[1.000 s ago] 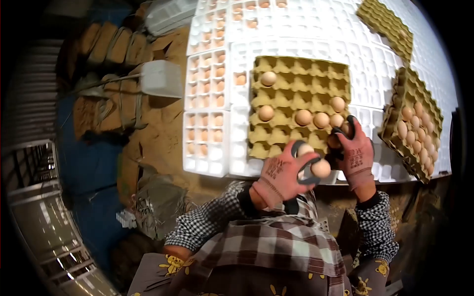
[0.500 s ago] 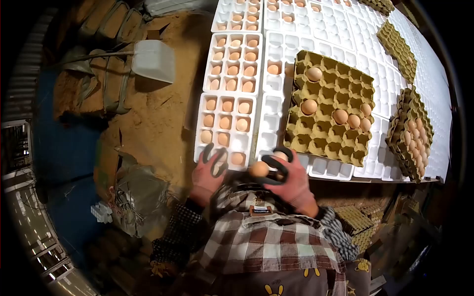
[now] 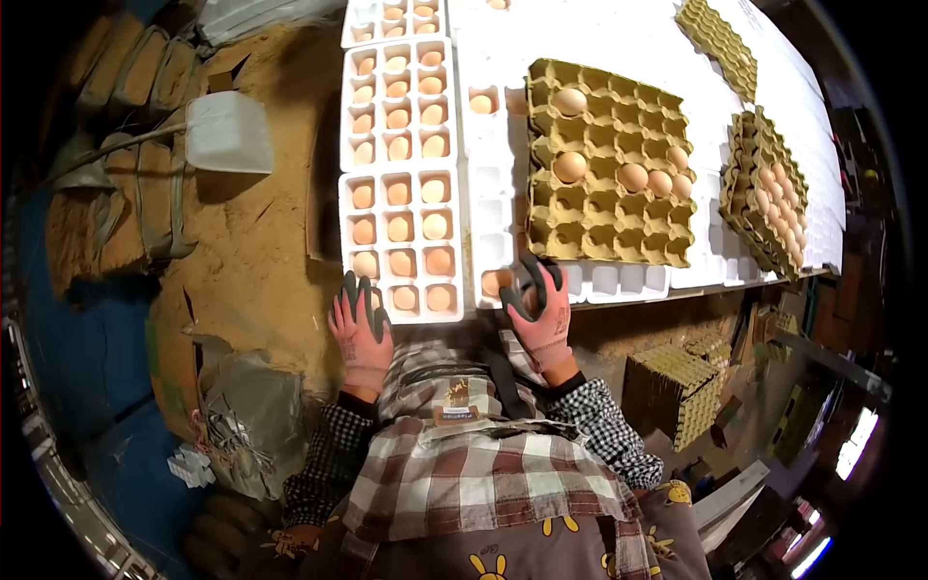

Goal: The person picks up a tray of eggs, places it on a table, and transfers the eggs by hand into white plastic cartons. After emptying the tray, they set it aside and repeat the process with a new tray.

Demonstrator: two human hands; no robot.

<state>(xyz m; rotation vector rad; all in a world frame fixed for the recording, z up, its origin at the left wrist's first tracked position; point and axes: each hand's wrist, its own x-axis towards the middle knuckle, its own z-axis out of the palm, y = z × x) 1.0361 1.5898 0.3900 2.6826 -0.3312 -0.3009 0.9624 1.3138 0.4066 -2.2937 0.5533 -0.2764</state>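
My left hand [image 3: 362, 333], in a pink glove with dark fingertips, lies at the near left corner of a white foam tray [image 3: 419, 315]. Its fingers are stretched out over the rim, partly covering an egg [image 3: 377, 299] in the corner cell. Brown eggs sit in the visible cells of that tray. My right hand [image 3: 543, 314], gloved alike, curls its thumb and fingers around an egg [image 3: 528, 297], largely hidden. Just left of it, another egg [image 3: 496, 282] rests in the near cell of the neighbouring white tray [image 3: 490, 215].
A pulp egg tray [image 3: 609, 217] holding several eggs lies across the white trays. A stacked pulp tray [image 3: 764, 193] with eggs stands at right, another [image 3: 717, 48] farther back. A white scoop [image 3: 229, 132] lies over brown loose material at left. More pulp trays [image 3: 672, 387] are below the table edge.
The left hand has let go of its egg and extended its fingers. Vacant near cells of the left tray now hold eggs. One egg from my right hand now rests in the neighbouring tray. The view shifted.
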